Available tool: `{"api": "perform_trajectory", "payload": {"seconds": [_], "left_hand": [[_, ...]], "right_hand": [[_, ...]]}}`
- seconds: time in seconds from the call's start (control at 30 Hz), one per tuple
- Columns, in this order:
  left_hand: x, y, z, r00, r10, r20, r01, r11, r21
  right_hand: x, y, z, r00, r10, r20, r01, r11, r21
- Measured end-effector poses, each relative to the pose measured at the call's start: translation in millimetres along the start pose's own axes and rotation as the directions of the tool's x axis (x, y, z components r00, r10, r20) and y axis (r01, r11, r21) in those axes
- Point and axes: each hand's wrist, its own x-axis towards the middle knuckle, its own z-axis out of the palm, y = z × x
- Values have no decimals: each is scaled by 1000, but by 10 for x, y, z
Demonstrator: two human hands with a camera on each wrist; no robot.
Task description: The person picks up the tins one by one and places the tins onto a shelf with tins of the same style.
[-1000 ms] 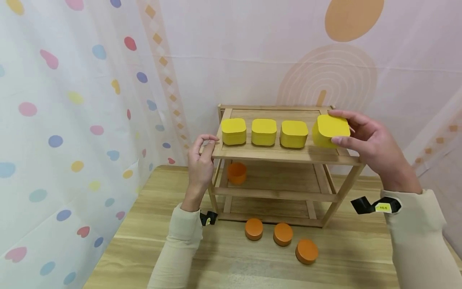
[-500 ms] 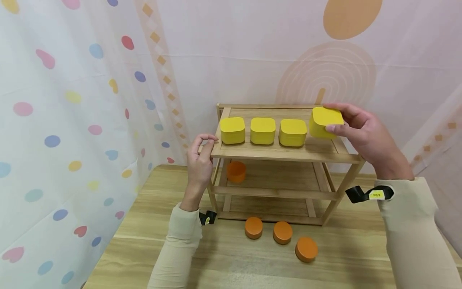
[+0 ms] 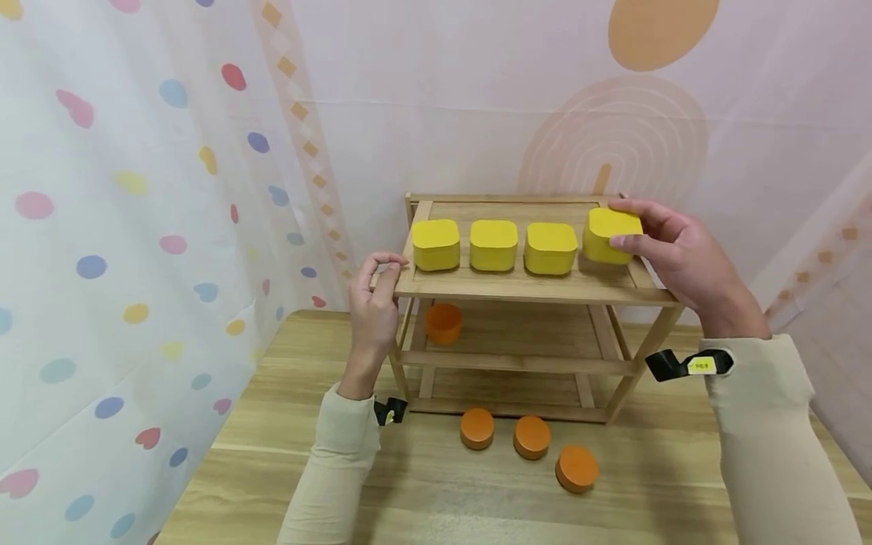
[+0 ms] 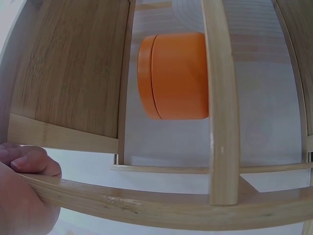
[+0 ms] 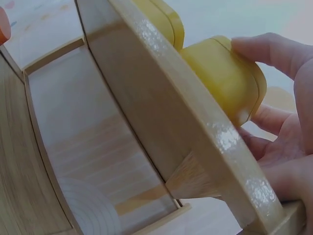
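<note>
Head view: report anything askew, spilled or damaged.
The rightmost orange container on the table looks out of line: it sits farther from the wooden rack than the middle one and the left one, breaking their row. The yellow box gripped by the right hand shows no damage, and no spill is visible.

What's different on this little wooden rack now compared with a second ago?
The right hand has carried the yellow box it holds slightly back and to the left; nothing was let go. The left hand stayed on the left edge of the wooden rack; the three other yellow boxes and the orange containers stayed put.
</note>
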Motion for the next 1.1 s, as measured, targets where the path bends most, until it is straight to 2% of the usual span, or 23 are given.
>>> {"api": "perform_trajectory", "payload": {"seconds": [0.1, 0.2, 0.33, 0.47, 0.57, 0.63, 0.7, 0.87, 1.1], "left_hand": [[3, 22, -1, 1000, 0, -8, 0, 1000, 2], [20, 37, 12, 1000, 11, -10, -11, 1000, 3], [20, 49, 36, 1000, 26, -5, -26, 1000, -6], [1, 55, 48, 1000, 28, -7, -28, 1000, -7], [1, 56, 50, 1000, 29, -11, -29, 1000, -7], [3, 57, 51, 999, 32, -10, -32, 999, -9], [6, 58, 54, 999, 36, -10, -36, 999, -14], [7, 61, 52, 999, 45, -9, -45, 999, -22], [-2, 56, 34, 998, 57, -15, -57, 998, -1]], "right_hand": [[7, -18, -13, 999, 47, -10, -48, 993, -105], [1, -37, -31, 997, 74, -6, -74, 988, -132], [-17, -48, -48, 996, 91, -8, -91, 992, -87], [-35, -46, -67, 997, 73, 21, -73, 997, -32], [-40, -52, -73, 997, 69, 33, -68, 997, -27], [-40, -65, -73, 996, 85, 26, -83, 995, -62], [-43, -84, -71, 994, 108, 9, -106, 984, -141], [-36, -119, -61, 989, 147, -5, -140, 933, -331], [-38, -135, -29, 987, 160, -10, -151, 906, -396]]}}
